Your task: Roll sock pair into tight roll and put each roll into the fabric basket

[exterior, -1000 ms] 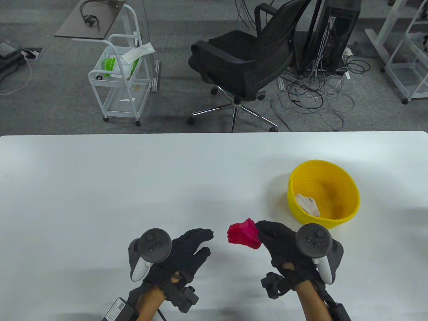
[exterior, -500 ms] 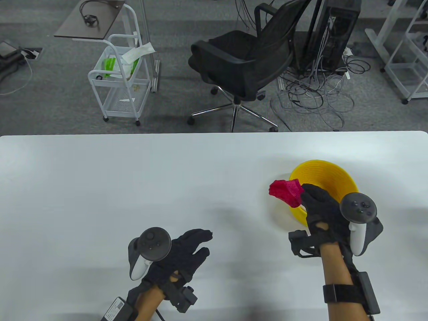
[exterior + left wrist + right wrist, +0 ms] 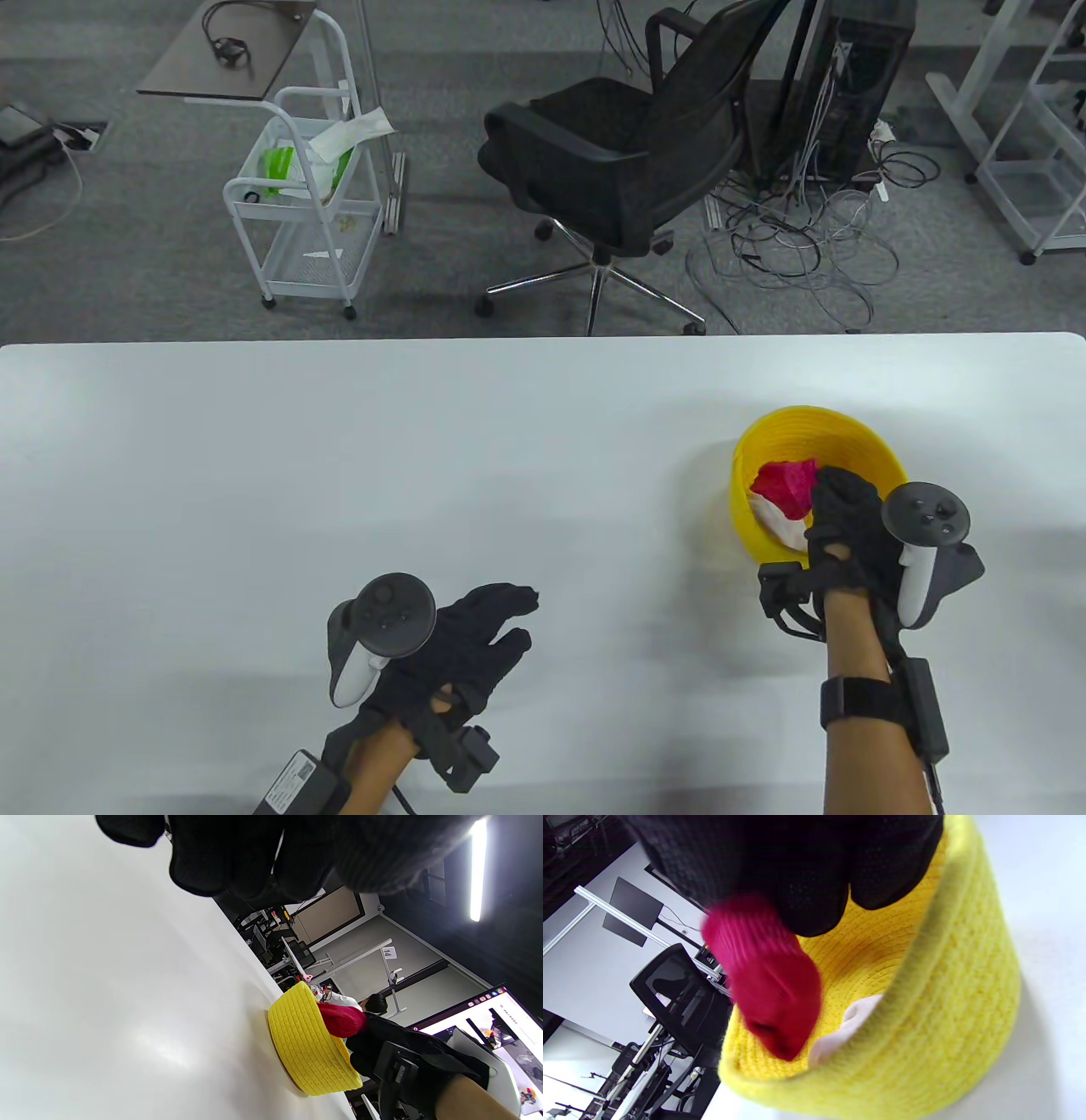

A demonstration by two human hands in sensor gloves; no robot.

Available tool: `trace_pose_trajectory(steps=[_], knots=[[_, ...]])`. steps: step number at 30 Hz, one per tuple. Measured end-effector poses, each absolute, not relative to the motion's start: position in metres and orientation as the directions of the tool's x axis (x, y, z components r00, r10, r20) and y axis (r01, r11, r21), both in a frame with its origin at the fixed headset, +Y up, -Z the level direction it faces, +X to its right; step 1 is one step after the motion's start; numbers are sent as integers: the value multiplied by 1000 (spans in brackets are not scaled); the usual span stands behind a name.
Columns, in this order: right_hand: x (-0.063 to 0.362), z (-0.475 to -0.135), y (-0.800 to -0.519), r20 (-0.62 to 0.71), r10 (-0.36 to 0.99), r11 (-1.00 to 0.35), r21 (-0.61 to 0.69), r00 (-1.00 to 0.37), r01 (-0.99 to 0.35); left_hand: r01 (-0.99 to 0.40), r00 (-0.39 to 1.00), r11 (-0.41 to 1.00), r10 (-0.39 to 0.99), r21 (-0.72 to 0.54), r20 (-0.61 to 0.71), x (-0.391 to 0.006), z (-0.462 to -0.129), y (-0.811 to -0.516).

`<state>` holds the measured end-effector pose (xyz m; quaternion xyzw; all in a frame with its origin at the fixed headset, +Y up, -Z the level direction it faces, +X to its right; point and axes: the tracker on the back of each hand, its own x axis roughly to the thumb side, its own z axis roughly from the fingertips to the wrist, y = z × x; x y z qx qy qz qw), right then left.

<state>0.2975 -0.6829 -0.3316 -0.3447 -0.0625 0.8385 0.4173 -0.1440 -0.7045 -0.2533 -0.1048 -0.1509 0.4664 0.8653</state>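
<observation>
The fingers of the right hand are curled around the red sock roll and hold it inside the mouth of the yellow basket. In the right wrist view the roll hangs below the fingertips, above the basket floor. The fingers of the left hand are loosely extended and hold nothing; this hand is at the near edge of the bench, well apart from the basket.

Items, largest first:

- Bench: white, flat surface. It carries the basket on the right side.
- Office chair: black, on the floor beyond the far edge of the bench.
- Trolley: white, wire-framed, on the floor to the left of the chair.
- Yellow basket: round, woven, upright on the bench.
- Red sock roll: held over the left part of the basket interior.
- White sock roll: lies on the basket floor, just below the red roll.
</observation>
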Motion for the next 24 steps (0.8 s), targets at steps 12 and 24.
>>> trace_pose_trajectory(steps=[12, 24], knots=[[285, -333, -683, -466, 696, -700, -270, -546, -661, -773, 521, 544, 838, -326, 163, -144, -254, -705], [246, -316, -656, -237, 689, -724, -185, -684, -665, -774, 523, 543, 838, -326, 156, -145, -253, -705]])
